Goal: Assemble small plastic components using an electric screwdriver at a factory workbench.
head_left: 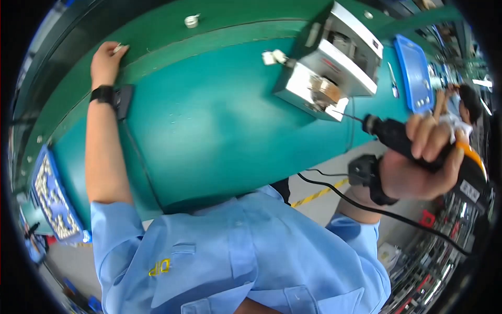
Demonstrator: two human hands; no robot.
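My right hand [423, 157] is wrapped round a black and orange electric screwdriver [395, 137]. The thin bit points left, its tip at the front of a white and silver box-shaped machine [342, 70], probably a screw feeder. Whether the tip touches the machine, I cannot tell. Far to the left, my left hand [107, 62] reaches over the raised green ledge [167, 55]. Its thumb and fingers are closed in a pinch on a small white part [117, 48], mostly hidden by the fingertips.
A blue tray of small whitish parts [44, 180] stands at the left. Two white blocks [274, 57] lie beside the machine, and a white round piece [192, 21] sits on the ledge. Another blue tray [405, 57] lies far right. A black cable [387, 212] trails beneath my right arm.
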